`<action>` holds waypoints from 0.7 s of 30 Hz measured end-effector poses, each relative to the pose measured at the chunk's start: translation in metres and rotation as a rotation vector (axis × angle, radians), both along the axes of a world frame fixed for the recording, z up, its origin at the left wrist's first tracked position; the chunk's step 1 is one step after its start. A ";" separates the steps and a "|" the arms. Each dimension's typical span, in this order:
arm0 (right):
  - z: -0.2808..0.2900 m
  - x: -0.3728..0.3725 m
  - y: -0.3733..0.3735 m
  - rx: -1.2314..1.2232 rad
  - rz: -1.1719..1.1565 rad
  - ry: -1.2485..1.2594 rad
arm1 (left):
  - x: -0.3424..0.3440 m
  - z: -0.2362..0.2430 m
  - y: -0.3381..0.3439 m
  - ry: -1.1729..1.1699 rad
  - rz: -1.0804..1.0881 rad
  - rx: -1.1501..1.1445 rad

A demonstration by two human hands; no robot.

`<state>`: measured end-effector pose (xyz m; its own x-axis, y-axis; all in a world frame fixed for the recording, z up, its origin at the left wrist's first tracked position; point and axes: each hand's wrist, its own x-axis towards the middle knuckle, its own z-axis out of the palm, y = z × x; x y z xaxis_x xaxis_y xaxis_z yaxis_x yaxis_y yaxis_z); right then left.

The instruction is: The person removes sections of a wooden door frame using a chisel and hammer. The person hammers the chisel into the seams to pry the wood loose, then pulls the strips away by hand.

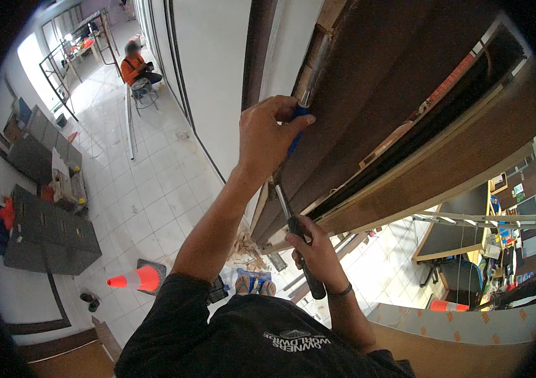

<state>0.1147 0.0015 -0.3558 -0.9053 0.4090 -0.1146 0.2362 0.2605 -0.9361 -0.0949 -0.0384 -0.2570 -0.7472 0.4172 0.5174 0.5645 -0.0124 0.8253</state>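
Observation:
My left hand point(271, 132) grips the blue handle point(296, 135) of a steel-shafted tool, a chisel or screwdriver, held along dark brown wooden boards point(356, 82); its metal shaft point(306, 97) points up the frame edge. Below it, my right hand point(312, 252) is closed round the black handle of a hammer point(285, 201), whose steel shaft runs up toward my left wrist; the hammer's head is mostly hidden there. Long boards with gaps and pale edge strips point(369, 195) run diagonally past both hands to the upper right.
A person in orange point(131, 69) sits on a stool at the back left, near scaffolding point(60, 82). Grey cabinets point(51, 233) and a traffic cone point(134, 279) stand left. A ladder point(476, 220), cluttered desk point(454, 208) and second cone point(447, 305) are right. Wood scraps point(243, 246) lie below.

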 end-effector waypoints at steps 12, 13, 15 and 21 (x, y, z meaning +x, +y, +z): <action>0.019 0.002 -0.002 -0.047 -0.121 -0.033 | -0.002 0.004 0.000 0.029 0.018 -0.025; 0.030 0.000 -0.003 -0.078 -0.151 -0.026 | -0.002 0.004 -0.001 0.028 0.010 -0.023; 0.013 0.007 0.001 -0.112 -0.139 -0.100 | -0.002 -0.001 0.002 0.022 0.026 -0.037; 0.030 0.005 -0.001 -0.042 -0.153 -0.028 | -0.007 -0.001 0.001 0.083 0.046 -0.010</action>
